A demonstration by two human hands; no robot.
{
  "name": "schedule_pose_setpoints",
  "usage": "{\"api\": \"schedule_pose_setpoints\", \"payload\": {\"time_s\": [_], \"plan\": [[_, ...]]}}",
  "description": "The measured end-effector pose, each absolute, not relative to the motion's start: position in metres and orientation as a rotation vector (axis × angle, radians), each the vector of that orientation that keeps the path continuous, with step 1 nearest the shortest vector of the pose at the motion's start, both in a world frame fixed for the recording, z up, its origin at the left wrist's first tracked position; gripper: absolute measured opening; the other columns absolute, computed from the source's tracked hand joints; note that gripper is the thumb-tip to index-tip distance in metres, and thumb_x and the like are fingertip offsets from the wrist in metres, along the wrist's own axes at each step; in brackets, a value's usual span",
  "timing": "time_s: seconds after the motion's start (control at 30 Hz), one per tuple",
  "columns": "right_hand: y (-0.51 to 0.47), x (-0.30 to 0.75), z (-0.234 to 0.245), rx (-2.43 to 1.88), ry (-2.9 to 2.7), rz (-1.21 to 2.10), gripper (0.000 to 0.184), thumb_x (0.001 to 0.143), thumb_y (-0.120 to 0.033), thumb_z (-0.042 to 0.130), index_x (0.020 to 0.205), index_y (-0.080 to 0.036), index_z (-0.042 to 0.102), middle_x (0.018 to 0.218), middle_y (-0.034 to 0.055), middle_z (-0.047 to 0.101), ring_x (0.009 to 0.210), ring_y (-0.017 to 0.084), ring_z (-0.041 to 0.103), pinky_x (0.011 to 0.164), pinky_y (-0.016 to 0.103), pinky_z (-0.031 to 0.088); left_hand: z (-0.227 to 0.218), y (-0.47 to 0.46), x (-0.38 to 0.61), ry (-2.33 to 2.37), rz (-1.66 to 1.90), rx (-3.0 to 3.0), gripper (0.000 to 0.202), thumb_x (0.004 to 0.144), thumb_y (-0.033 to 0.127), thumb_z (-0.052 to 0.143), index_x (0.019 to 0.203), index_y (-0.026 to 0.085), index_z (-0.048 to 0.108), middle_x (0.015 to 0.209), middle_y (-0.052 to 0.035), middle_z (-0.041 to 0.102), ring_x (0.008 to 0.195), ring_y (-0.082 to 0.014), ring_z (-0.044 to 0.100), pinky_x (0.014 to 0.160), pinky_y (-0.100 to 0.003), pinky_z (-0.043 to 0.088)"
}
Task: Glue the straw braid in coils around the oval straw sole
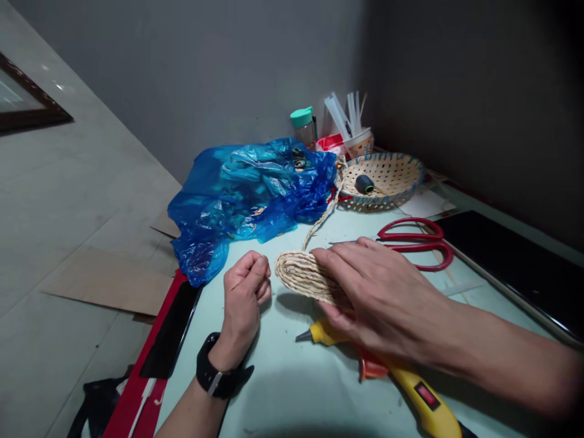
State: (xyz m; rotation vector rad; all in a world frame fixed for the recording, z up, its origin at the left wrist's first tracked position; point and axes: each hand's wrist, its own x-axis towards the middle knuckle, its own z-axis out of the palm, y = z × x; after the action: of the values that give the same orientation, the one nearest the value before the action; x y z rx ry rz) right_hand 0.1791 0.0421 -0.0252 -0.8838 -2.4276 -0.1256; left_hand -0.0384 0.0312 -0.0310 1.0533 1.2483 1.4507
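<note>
My right hand (pixel 374 286) grips an oval coil of braided straw rope (pixel 303 274), thumb below and fingers over its right end. The coil is tilted and held above the table. From its top edge a loose length of rope (pixel 326 213) runs up toward the basket. My left hand (pixel 249 277), with a black watch (pixel 219 368) on the wrist, is curled into a fist just left of the coil, apart from it. Nothing sticks out of the fist. Under my right hand lies a yellow glue gun (pixel 415 395) with a grey nozzle and an orange trigger, partly hidden.
Red-handled scissors (pixel 438 255) lie beyond my right hand. A blue plastic bag (pixel 255 182) and a woven basket (pixel 401 173) holding a dark thread spool (pixel 364 184) stand behind. A cup (pixel 360 145) holds glue sticks. Dark flat devices lie at the left (pixel 171 328) and right.
</note>
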Motion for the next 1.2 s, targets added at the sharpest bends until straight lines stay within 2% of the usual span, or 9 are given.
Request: {"api": "schedule_pose_setpoints", "payload": {"time_s": [0.17,0.23,0.33,0.4,0.47,0.6,0.8,1.1,1.2], "plan": [[0.043,0.177,-0.030,-0.814,-2.439,-0.211,0.031,0.096,-0.028,0.049,0.119,-0.010,0.059,0.100,0.0076,0.061,0.091,0.025,0.056,0.085,0.038,0.034,-0.032,0.032,-0.039,1.262,1.536,1.059,0.056,0.086,0.046,0.079,0.051,0.019,0.045,0.046,0.0085,0.034,0.038,-0.0044,0.028,0.038,-0.018,0.025],[0.043,0.176,-0.032,-0.798,-2.421,-0.260,0.032,0.096,-0.029,0.048,0.119,-0.010,0.061,0.099,0.0079,0.061,0.089,0.025,0.056,0.085,0.039,0.033,-0.033,0.034,-0.040,1.258,1.579,1.085,0.047,0.087,0.044,0.079,0.054,0.018,0.057,0.047,0.0065,0.043,0.042,-0.0056,0.038,0.044,-0.018,0.036],[0.044,0.175,-0.034,-0.784,-2.405,-0.307,0.032,0.095,-0.030,0.049,0.116,-0.009,0.062,0.093,0.0075,0.059,0.082,0.025,0.053,0.082,0.040,0.033,-0.033,0.036,-0.040,1.229,1.614,1.139,0.017,0.087,0.037,0.080,0.087,0.020,0.080,0.078,-0.0010,0.073,0.072,-0.0104,0.065,0.070,-0.019,0.053],[0.044,0.175,-0.034,-0.782,-2.405,-0.317,0.032,0.096,-0.030,0.049,0.115,-0.009,0.063,0.093,0.0078,0.059,0.082,0.025,0.053,0.081,0.040,0.033,-0.031,0.035,-0.038,1.206,1.600,1.169,0.019,0.089,0.034,0.077,0.104,0.024,0.082,0.102,-0.0035,0.078,0.091,-0.0140,0.070,0.083,-0.022,0.054],[0.043,0.174,-0.034,-0.788,-2.404,-0.321,0.033,0.097,-0.030,0.048,0.116,-0.008,0.064,0.094,0.0085,0.060,0.083,0.026,0.054,0.081,0.040,0.033,-0.028,0.033,-0.036,1.187,1.565,1.199,0.020,0.092,0.036,0.072,0.104,0.024,0.083,0.106,-0.0046,0.078,0.097,-0.0165,0.070,0.086,-0.024,0.054],[0.043,0.173,-0.034,-0.785,-2.411,-0.346,0.034,0.097,-0.027,0.046,0.117,-0.006,0.065,0.093,0.0092,0.059,0.083,0.027,0.055,0.080,0.041,0.033,-0.026,0.029,-0.037,1.184,1.486,1.278,0.027,0.093,0.043,0.069,0.097,0.021,0.084,0.099,-0.0061,0.077,0.096,-0.0194,0.068,0.085,-0.026,0.051],[0.044,0.171,-0.034,-0.762,-2.405,-0.393,0.032,0.098,-0.022,0.048,0.115,-0.004,0.067,0.089,0.0090,0.059,0.080,0.027,0.056,0.077,0.041,0.033,-0.028,0.028,-0.041,1.262,1.434,1.316,0.011,0.089,0.030,0.077,0.083,0.022,0.078,0.080,0.0013,0.069,0.077,-0.0134,0.059,0.075,-0.024,0.046],[0.043,0.171,-0.036,-0.719,-2.425,-0.388,0.028,0.095,-0.017,0.050,0.112,-0.005,0.068,0.087,0.0079,0.060,0.078,0.026,0.055,0.076,0.040,0.033,-0.028,0.025,-0.041,1.331,1.420,1.333,0.018,0.090,0.023,0.075,0.074,0.018,0.068,0.073,0.0024,0.056,0.072,-0.0126,0.047,0.069,-0.023,0.039],[0.042,0.171,-0.035,-0.707,-2.437,-0.351,0.029,0.095,-0.018,0.047,0.111,-0.005,0.067,0.087,0.0081,0.059,0.077,0.025,0.054,0.076,0.040,0.033,-0.029,0.029,-0.044,1.340,1.464,1.287,0.018,0.091,0.023,0.072,0.075,0.019,0.065,0.075,0.0018,0.056,0.072,-0.0128,0.048,0.068,-0.023,0.041]]}}
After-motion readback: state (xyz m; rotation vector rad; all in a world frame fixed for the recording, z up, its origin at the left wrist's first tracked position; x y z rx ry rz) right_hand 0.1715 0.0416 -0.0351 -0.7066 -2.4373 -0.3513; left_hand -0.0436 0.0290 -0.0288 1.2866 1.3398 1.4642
